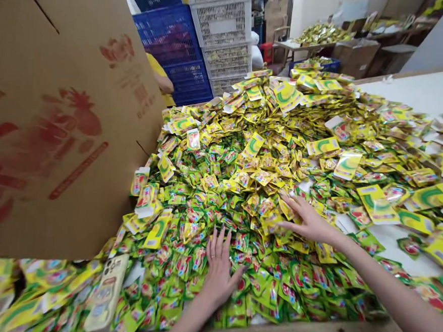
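Note:
My left hand (220, 269) lies palm down on the green packets (184, 264) near the table's front edge, its fingers spread and nothing held. Farther right and higher, my right hand (304, 220) reaches over the yellow packets (267, 159), fingers stretched apart, touching the heap. Flat yellow cartons (378, 202) are scattered over the pile, mostly to the right. A phone in a pale case (107, 292) rests on packets at the lower left.
A large cardboard box (68, 125) stands at the left. A person's arm (164, 81) shows behind it. Blue crates (172, 36) and white crates (225, 29) are stacked beyond the table. The wooden table edge (308, 331) runs along the front.

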Demonstrator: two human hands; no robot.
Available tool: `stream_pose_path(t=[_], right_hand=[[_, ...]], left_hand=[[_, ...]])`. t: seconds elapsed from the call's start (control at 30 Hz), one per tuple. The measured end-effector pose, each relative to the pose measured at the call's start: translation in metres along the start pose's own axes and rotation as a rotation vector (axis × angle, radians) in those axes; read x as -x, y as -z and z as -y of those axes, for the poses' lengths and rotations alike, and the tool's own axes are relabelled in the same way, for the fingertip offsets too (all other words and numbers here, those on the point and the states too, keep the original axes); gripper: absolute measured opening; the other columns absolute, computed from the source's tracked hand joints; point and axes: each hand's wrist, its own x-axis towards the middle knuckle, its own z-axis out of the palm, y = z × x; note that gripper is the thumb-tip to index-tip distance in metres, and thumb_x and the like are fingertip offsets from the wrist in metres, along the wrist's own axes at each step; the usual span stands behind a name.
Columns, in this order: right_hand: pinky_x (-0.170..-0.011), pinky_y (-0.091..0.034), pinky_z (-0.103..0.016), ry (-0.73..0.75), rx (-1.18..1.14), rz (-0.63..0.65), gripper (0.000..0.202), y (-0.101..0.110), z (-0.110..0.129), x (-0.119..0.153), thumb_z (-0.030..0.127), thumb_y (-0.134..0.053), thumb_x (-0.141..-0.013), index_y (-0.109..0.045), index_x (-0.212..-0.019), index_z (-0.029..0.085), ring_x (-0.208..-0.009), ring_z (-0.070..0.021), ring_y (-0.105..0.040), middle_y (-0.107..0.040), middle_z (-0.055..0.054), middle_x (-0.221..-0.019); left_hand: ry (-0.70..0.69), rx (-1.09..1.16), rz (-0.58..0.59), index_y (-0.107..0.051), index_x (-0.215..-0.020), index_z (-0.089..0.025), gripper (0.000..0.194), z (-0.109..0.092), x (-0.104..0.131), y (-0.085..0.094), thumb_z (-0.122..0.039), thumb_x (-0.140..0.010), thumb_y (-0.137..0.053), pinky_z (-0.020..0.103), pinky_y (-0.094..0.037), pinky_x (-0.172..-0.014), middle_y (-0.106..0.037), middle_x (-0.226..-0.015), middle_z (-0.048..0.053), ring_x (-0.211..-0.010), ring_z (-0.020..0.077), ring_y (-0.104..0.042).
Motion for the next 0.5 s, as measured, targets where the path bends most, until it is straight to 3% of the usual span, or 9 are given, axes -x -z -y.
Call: stream_pose_path(t=[0.1, 0.2, 0.3, 0.37, 0.43, 0.5], right_hand=[[-0.112, -0.034, -0.056, 0.003, -0.093, -0.011, 0.067, 0.029, -0.005, -0.001, 0.065, -0.059, -0.084, -0.052, -0.14, 0.03, -0.138, -0.0324, -0.043, -0.049, -0.013, -0.147], [-0.104, -0.045, -0.048, -0.192, -0.24, -0.292, 0.067, 0.059, -0.022, -0.05, 0.066, -0.06, -0.082, -0.058, -0.131, 0.021, -0.124, -0.0297, -0.057, -0.059, -0.016, -0.135], [-0.093, -0.051, -0.043, -0.406, -0.307, -0.5, 0.077, 0.074, -0.04, -0.123, 0.072, -0.058, -0.078, -0.058, -0.125, 0.01, -0.109, -0.0305, -0.064, -0.066, -0.02, -0.118], [-0.093, -0.05, -0.043, -0.453, -0.3, -0.553, 0.082, 0.072, -0.047, -0.167, 0.073, -0.053, -0.079, -0.056, -0.126, 0.007, -0.109, -0.032, -0.063, -0.065, -0.022, -0.118], [-0.098, -0.046, -0.045, -0.457, -0.292, -0.567, 0.082, 0.06, -0.048, -0.198, 0.072, -0.054, -0.078, -0.053, -0.131, 0.009, -0.116, -0.0338, -0.059, -0.062, -0.022, -0.125], [-0.105, -0.04, -0.048, -0.469, -0.289, -0.566, 0.084, 0.042, -0.047, -0.213, 0.07, -0.06, -0.075, -0.051, -0.136, 0.013, -0.125, -0.0362, -0.053, -0.058, -0.021, -0.132]], left_hand=[[-0.065, 0.079, -0.185, -0.015, -0.155, -0.024, 0.071, 0.001, -0.006, 0.016, -0.038, -0.095, -0.05, 0.056, -0.021, -0.116, -0.041, -0.149, 0.016, -0.146, 0.0329, -0.024], [-0.149, 0.128, -0.332, -0.041, -0.14, -0.03, 0.05, 0.008, -0.054, 0.054, -0.03, -0.092, -0.054, 0.049, -0.026, -0.114, -0.057, -0.132, 0.009, -0.133, 0.0289, -0.042], [-0.121, 0.234, -0.285, -0.054, -0.127, -0.024, 0.033, 0.017, -0.15, 0.086, -0.031, -0.095, -0.05, 0.043, -0.036, -0.109, -0.06, -0.129, 0.009, -0.124, 0.0256, -0.051], [-0.097, 0.257, -0.227, -0.056, -0.124, -0.02, 0.034, 0.018, -0.223, 0.092, -0.035, -0.094, -0.051, 0.042, -0.04, -0.106, -0.064, -0.122, 0.01, -0.118, 0.0253, -0.056], [-0.09, 0.226, -0.207, -0.052, -0.131, -0.019, 0.047, 0.014, -0.29, 0.083, -0.036, -0.088, -0.059, 0.044, -0.039, -0.107, -0.064, -0.125, 0.011, -0.121, 0.0282, -0.054], [0.02, 0.137, -0.054, -0.038, -0.143, -0.016, 0.071, 0.003, -0.338, 0.062, -0.04, -0.083, -0.066, 0.046, -0.041, -0.104, -0.061, -0.131, 0.015, -0.122, 0.0317, -0.054]])
